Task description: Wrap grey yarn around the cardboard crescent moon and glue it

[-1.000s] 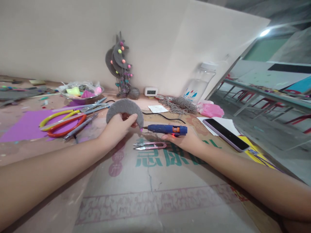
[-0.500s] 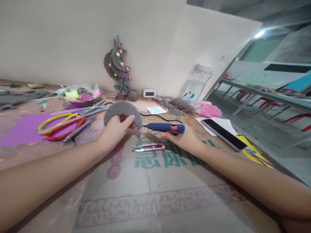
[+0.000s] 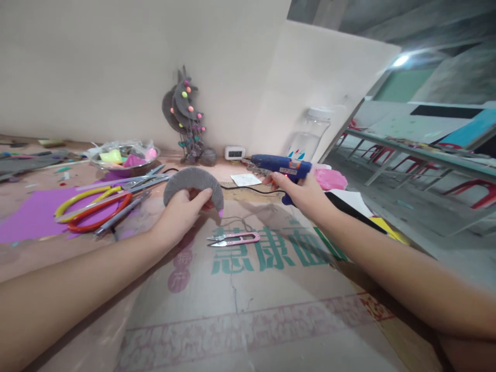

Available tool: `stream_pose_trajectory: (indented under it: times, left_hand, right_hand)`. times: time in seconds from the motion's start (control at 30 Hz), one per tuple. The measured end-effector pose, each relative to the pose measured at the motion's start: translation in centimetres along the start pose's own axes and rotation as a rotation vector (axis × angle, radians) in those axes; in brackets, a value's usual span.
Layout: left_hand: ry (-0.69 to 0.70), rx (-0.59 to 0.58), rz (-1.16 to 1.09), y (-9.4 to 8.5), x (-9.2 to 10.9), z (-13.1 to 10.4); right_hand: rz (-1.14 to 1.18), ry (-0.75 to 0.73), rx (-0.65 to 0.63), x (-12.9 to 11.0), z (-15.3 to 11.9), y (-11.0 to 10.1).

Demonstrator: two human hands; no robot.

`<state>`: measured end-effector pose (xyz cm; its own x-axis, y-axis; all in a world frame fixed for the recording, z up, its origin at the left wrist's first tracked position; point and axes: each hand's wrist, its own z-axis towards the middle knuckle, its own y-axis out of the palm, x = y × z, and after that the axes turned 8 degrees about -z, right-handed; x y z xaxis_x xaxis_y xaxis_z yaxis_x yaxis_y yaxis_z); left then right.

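My left hand (image 3: pixel 189 206) pinches the inner edge of a grey yarn-wrapped crescent (image 3: pixel 191 178), whose right tip shows a bit of pink. In my right hand (image 3: pixel 296 188) is a blue hot glue gun (image 3: pixel 277 164), raised over the back of the work area with its nozzle pointing left. A grey yarn strand (image 3: pixel 242 222) trails over the cardboard (image 3: pixel 240 320) between the hands. Below it lie pink-handled thread snips (image 3: pixel 236 238), untouched.
Left are scissors with yellow and red handles (image 3: pixel 101 212), purple sheet (image 3: pixel 34 206) and a bowl (image 3: pixel 124 168). Behind stand a decorated crescent hanging (image 3: pixel 188 113), white timer (image 3: pixel 234 153) and clear bottle (image 3: pixel 310 132). A pink bag (image 3: pixel 331 179) and dark phone (image 3: pixel 352 212) are right.
My right hand has lifted the glue gun up and back, away from the crescent's tip. My left hand still holds the crescent in nearly the same place.
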<state>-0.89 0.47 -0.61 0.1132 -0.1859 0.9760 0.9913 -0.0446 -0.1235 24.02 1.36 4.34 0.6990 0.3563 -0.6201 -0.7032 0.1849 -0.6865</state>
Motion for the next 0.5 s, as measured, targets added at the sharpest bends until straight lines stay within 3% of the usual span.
stream_pose_trajectory:
  times: [0.1, 0.23, 0.4, 0.5]
  left_hand:
    - [-0.010, -0.018, -0.046, 0.1, 0.3, -0.1]
    - [-0.022, -0.004, -0.057, 0.3, 0.3, 0.0]
    - [-0.022, -0.018, -0.045, 0.1, -0.2, 0.3]
    - [-0.005, -0.023, -0.038, 0.0, -0.5, 0.3]
  right_hand:
    - [-0.151, 0.059, 0.068, 1.8, 2.7, 0.4]
    - [-0.244, 0.088, 0.017, 4.8, 6.1, 1.9]
    - [-0.287, 0.176, -0.053, 7.0, 7.2, 3.3]
    - [-0.268, 0.163, 0.133, 7.3, 6.4, 2.9]
